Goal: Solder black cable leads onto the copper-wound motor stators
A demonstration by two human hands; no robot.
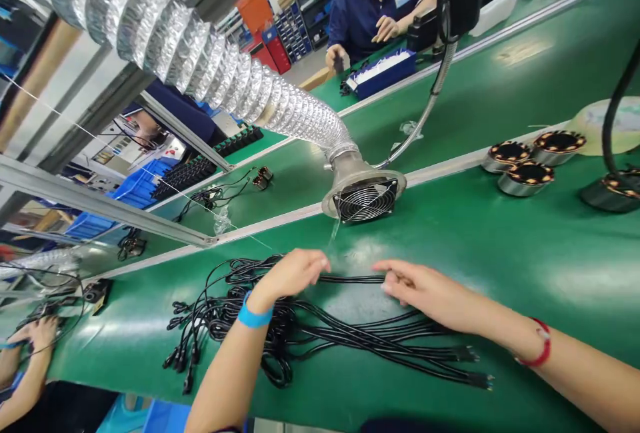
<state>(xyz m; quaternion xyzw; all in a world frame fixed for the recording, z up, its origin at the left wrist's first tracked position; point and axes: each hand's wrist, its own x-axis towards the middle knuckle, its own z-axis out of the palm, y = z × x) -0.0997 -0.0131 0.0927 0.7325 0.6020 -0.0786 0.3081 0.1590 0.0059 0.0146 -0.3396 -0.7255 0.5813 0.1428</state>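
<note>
My left hand (295,274), with a blue band at the wrist, is curled over a few straight black cables (353,279) on the green bench. Those cables run across to my right hand (417,290), whose fingers close around them while the index finger points left. Beneath and beside my left hand lies a heap of coiled black power cords (235,316), their plugs fanned out to the left. Several loose cable tails (380,343) stretch right below my right hand and end in stripped wire tips. The cable ends at my right hand are hidden by it.
A fan-covered suction hood (367,200) on a silver duct (240,80) hangs above the bench. Copper-wound stators (526,178) stand at right. Across a metal rail, another person (377,20) sits near a blue bin (385,74). A co-worker's hands (43,333) are at far left.
</note>
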